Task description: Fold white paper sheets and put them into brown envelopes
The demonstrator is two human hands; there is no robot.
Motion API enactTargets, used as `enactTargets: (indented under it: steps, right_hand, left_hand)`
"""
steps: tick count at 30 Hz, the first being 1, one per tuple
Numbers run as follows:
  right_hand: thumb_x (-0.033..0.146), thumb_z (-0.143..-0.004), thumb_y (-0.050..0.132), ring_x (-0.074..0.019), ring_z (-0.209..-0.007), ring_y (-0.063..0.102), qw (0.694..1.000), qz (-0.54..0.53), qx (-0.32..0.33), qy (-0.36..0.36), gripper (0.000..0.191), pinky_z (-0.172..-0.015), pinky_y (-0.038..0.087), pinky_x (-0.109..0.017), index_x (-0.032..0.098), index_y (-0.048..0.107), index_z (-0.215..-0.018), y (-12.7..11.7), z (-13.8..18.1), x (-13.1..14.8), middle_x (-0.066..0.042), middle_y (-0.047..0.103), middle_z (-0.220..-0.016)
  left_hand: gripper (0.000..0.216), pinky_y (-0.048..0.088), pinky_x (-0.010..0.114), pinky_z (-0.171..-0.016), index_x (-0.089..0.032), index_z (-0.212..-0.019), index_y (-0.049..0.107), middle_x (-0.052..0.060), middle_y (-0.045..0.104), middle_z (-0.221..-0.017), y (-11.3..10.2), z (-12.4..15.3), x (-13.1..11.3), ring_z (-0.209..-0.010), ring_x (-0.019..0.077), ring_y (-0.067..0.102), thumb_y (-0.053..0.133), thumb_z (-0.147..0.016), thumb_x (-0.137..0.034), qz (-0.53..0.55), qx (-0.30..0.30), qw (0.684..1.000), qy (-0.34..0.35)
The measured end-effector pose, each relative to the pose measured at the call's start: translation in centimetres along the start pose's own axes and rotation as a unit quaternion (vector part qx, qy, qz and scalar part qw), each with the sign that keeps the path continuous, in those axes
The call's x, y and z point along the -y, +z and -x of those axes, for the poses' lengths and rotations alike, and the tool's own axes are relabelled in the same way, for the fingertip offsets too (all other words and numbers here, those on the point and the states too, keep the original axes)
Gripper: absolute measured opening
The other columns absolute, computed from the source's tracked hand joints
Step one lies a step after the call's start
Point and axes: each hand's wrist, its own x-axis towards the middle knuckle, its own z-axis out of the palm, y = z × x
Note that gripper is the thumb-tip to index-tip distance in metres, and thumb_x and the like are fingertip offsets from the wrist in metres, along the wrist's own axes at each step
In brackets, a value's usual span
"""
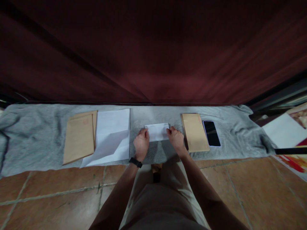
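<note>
Between my hands is a folded sheet of white paper (157, 132), lying low over the grey cloth. My left hand (141, 143) pinches its left edge, thumb and fingers closed together. At the opposite edge, my right hand (176, 138) grips the paper the same way. A stack of larger white sheets (114, 134) lies to the left of my left hand. Partly over that stack rest several brown envelopes (80, 137). Just right of my right hand sits another pile of brown envelopes (195, 132).
A phone (212, 133) with a dark screen lies beside the right envelopes. Grey cloth (43, 137) covers the long, narrow surface. A dark red curtain (153, 64) hangs behind it. At the far right is a white sheet (285, 131). Tiled floor (79, 201) shows below.
</note>
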Motion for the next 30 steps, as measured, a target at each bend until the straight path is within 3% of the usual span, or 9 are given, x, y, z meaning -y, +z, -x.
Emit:
enactTargets:
  steps: [11, 18, 30]
  right_hand:
    - [0.047, -0.106, 0.043, -0.0258, -0.087, 0.076, 1.000, 0.005, -0.014, -0.008, 0.039, -0.076, 0.051, -0.030, 0.018, 0.068, -0.111, 0.0, -0.3, 0.2, -0.014, 0.078, -0.091]
    - [0.046, -0.107, 0.040, -0.0263, -0.086, 0.076, 1.000, 0.004, -0.021, -0.012, 0.041, -0.076, 0.052, -0.032, 0.016, 0.069, -0.112, -0.1, -0.2, 0.3, -0.016, 0.077, -0.093]
    - [0.045, -0.107, 0.040, -0.0243, -0.087, 0.075, 0.999, 0.012, -0.025, -0.018, 0.042, -0.082, 0.050, -0.032, 0.015, 0.067, -0.113, -0.2, -0.5, 0.5, -0.015, 0.077, -0.091]
  left_hand:
    - [0.028, 0.052, 0.029, -0.080, -0.020, -0.119, 0.069, 0.009, 0.076, -0.108, 0.5, 0.3, 0.7, -0.091, 0.0218, 0.072, 0.052, -0.100, -0.031, 0.075, -0.044, 0.996, 0.023]
    - [0.029, 0.055, 0.031, -0.082, -0.017, -0.120, 0.068, 0.009, 0.070, -0.105, 0.2, 1.4, 1.6, -0.082, 0.0187, 0.068, 0.062, -0.093, -0.026, 0.141, -0.016, 0.988, 0.062]
    - [0.028, 0.055, 0.035, -0.091, -0.018, -0.120, 0.068, 0.011, 0.068, -0.115, 0.5, 1.4, 1.1, -0.096, 0.0229, 0.069, 0.058, -0.094, -0.022, 0.123, -0.015, 0.991, 0.044]
